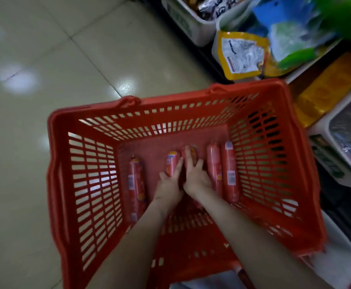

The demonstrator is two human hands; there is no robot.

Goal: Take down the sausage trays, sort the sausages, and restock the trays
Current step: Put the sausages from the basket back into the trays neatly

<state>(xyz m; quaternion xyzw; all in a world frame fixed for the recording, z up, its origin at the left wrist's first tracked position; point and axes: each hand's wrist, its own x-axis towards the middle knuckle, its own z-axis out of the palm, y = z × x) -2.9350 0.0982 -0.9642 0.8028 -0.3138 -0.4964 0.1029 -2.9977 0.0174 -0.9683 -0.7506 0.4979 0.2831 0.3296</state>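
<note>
A red plastic shopping basket (91, 184) stands on the floor below me, with several red-wrapped sausages lying lengthwise on its bottom. One sausage (136, 188) lies alone at the left, and two sausages (222, 172) lie side by side at the right. Both my hands reach down into the middle of the basket. My left hand (169, 184) lies with straight fingers on a sausage (172, 161). Beside it, my right hand (195, 176) lies flat on another sausage (192, 152). The two hands touch each other.
Shelves along the right hold white bins (191, 26) of packaged goods, a yellow pouch (241, 55), blue and green packs (291, 28) and an orange tray (328, 86). A white tray edge (337, 265) shows at the lower right. Shiny beige floor tiles (35, 80) spread to the left.
</note>
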